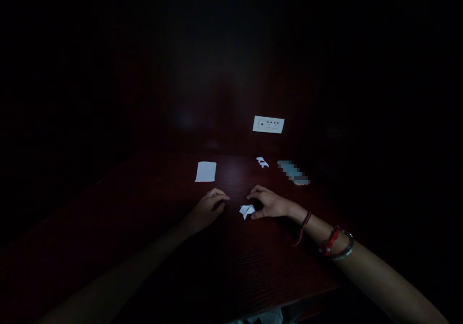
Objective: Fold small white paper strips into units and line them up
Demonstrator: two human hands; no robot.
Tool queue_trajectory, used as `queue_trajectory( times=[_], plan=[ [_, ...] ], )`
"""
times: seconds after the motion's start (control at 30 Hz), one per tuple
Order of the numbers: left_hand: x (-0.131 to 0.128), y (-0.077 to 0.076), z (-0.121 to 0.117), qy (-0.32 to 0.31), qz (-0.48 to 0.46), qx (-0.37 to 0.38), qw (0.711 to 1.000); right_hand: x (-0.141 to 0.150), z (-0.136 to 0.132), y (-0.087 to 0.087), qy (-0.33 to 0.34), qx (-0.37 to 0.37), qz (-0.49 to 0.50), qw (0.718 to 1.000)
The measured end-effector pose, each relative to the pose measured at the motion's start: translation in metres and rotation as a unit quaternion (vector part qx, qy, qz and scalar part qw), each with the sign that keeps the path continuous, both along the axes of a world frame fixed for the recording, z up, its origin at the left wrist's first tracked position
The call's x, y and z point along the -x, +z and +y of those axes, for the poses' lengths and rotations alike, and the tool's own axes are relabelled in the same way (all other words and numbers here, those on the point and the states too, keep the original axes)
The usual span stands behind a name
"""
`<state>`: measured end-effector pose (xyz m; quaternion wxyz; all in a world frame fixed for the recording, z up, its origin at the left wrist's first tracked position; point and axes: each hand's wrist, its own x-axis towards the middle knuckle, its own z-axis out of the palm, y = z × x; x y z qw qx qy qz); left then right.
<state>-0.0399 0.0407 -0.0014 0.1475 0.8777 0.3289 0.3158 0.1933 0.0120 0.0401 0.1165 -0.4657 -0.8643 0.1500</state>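
Note:
A small folded white paper figure (pixel 247 210) lies on the dark red table in front of me. My right hand (pixel 266 203) curves around its right side, fingers arched and apart from the thumb. The thumb tip is at the paper's right edge; I cannot tell whether it touches. To the left, my left hand (pixel 210 206) rests with loosely bent fingers and the thumb apart, nothing in it. It wears a ring and is separated from the figure by a short gap. Red cords and a metal bangle circle my right wrist and forearm.
A stack of white paper (pixel 206 171) lies beyond my left hand. Farther back is another folded white paper piece (pixel 262 162), with a blurred blue flat object (pixel 293 172) to its right. A white socket panel (pixel 268 124) is on the wall. The surroundings are very dark.

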Motion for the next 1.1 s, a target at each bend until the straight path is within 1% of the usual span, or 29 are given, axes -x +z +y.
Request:
queue_trajectory(
  times=[0.1, 0.23, 0.4, 0.47, 0.53, 0.67, 0.7, 0.73, 0.83, 0.9, 1.0, 1.1],
  plan=[
    [0.0, 0.003, -0.003, 0.006, 0.005, 0.0, 1.0, 0.001, -0.001, -0.003, -0.003, -0.013, 0.01, 1.0],
    [-0.001, 0.003, -0.003, 0.01, 0.007, -0.006, 1.0, -0.001, -0.001, 0.002, -0.001, -0.031, 0.035, 0.999],
    [-0.001, 0.003, -0.002, 0.007, 0.01, -0.012, 1.0, -0.002, -0.002, -0.001, 0.007, -0.007, 0.015, 1.0],
    [-0.001, 0.004, -0.003, 0.007, 0.012, -0.014, 1.0, -0.001, -0.004, -0.001, 0.011, -0.011, 0.014, 1.0],
    [-0.001, 0.005, -0.003, 0.008, 0.013, -0.016, 1.0, 0.0, -0.005, 0.002, 0.01, -0.029, 0.032, 0.999],
    [0.001, 0.004, -0.003, 0.003, 0.017, -0.018, 1.0, -0.006, -0.005, 0.018, -0.007, -0.089, 0.093, 0.992],
    [0.001, 0.003, -0.003, 0.003, 0.018, -0.019, 1.0, -0.009, -0.004, 0.02, -0.013, -0.089, 0.092, 0.992],
    [0.001, 0.003, -0.003, 0.003, 0.019, -0.019, 1.0, -0.013, -0.003, 0.021, -0.013, -0.074, 0.082, 0.994],
    [0.002, 0.002, -0.002, 0.006, 0.021, -0.024, 0.999, -0.021, 0.0, 0.015, 0.007, 0.01, 0.039, 0.999],
    [0.002, 0.001, -0.002, 0.005, 0.023, -0.028, 0.999, -0.023, 0.001, 0.006, 0.006, 0.039, 0.023, 0.999],
    [0.001, -0.001, -0.003, 0.0, 0.026, -0.038, 0.999, -0.02, 0.005, -0.006, -0.007, 0.021, 0.025, 0.999],
    [0.0, -0.001, -0.009, -0.009, 0.03, -0.047, 0.998, -0.017, 0.007, -0.009, -0.011, -0.021, 0.043, 0.999]
  ],
)
